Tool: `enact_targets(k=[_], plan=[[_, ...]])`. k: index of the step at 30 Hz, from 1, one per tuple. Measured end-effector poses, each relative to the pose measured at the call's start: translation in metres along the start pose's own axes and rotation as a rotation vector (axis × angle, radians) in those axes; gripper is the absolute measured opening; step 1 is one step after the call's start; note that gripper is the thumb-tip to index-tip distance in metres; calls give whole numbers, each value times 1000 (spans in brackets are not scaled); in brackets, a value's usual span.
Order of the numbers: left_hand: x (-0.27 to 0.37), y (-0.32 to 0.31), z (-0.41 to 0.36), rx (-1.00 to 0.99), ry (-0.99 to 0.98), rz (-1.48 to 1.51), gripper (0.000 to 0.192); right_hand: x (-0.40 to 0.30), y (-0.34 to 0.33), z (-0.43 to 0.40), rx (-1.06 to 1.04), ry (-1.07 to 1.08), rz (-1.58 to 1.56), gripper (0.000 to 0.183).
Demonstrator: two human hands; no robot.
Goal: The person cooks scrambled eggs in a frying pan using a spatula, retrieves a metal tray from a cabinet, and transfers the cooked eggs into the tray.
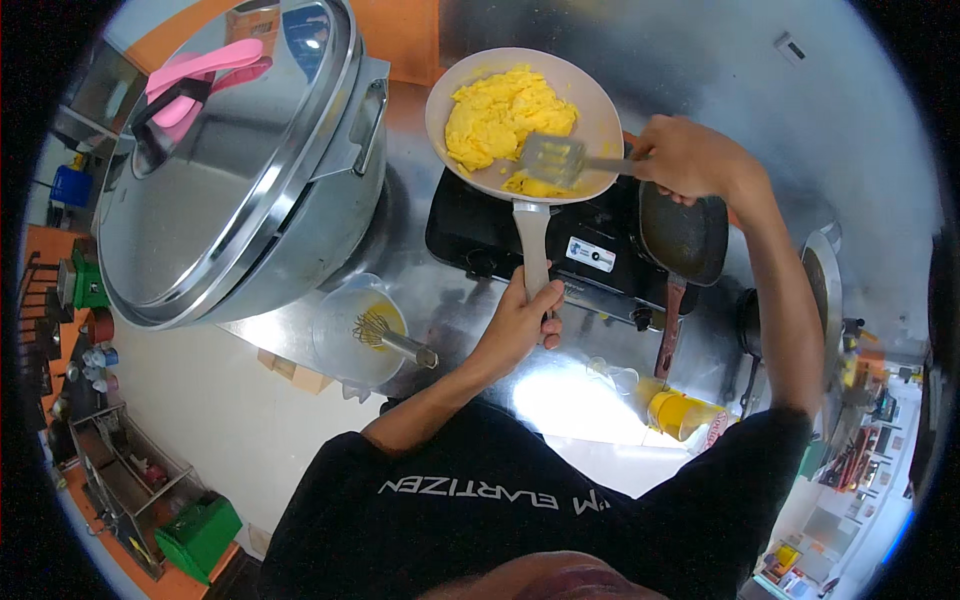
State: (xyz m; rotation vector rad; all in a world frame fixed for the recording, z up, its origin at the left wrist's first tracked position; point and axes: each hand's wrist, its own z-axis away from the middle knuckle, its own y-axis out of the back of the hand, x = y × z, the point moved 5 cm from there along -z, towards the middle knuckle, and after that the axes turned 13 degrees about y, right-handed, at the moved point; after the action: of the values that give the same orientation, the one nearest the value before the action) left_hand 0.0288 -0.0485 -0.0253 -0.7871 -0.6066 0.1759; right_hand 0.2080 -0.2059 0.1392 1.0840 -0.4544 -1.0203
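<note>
My left hand (517,319) grips the beige handle of a frying pan (596,97), which is over the left side of a black gas stove (469,217). Yellow scrambled egg (502,112) is heaped mostly in the far left part of the pan. In my right hand (694,157) is a spatula (553,159) with a slotted, greyish blade. That blade lies over the near right part of the pan, above a smaller clump of egg. Beneath my right hand, a dark square pan (684,232) with a brown handle rests on the stove's right side.
A large lidded metal pot (300,255) fills the left, with pink cloth-like pieces (202,71) at its lid handle. Near the counter's front edge stands a clear plastic jug (337,330) holding a wire whisk (390,337). A yellow-filled container (679,415) lies at front right.
</note>
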Motion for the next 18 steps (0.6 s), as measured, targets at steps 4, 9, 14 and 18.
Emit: enact_targets(k=[4, 9, 14, 18], plan=[[0, -5, -1, -9, 14, -23, 46, 5, -47, -52, -220, -37, -126, 40], [-9, -1, -8, 31, 6, 21, 47, -21, -85, -89, 161, 183, -461, 42], [-5, 4, -6, 50, 13, 39, 47, -1, -112, -77, 196, -198, -1122, 37], [3, 5, -2, 19, 33, 3, 44, 11, -116, -47, 213, -268, -1412, 39]])
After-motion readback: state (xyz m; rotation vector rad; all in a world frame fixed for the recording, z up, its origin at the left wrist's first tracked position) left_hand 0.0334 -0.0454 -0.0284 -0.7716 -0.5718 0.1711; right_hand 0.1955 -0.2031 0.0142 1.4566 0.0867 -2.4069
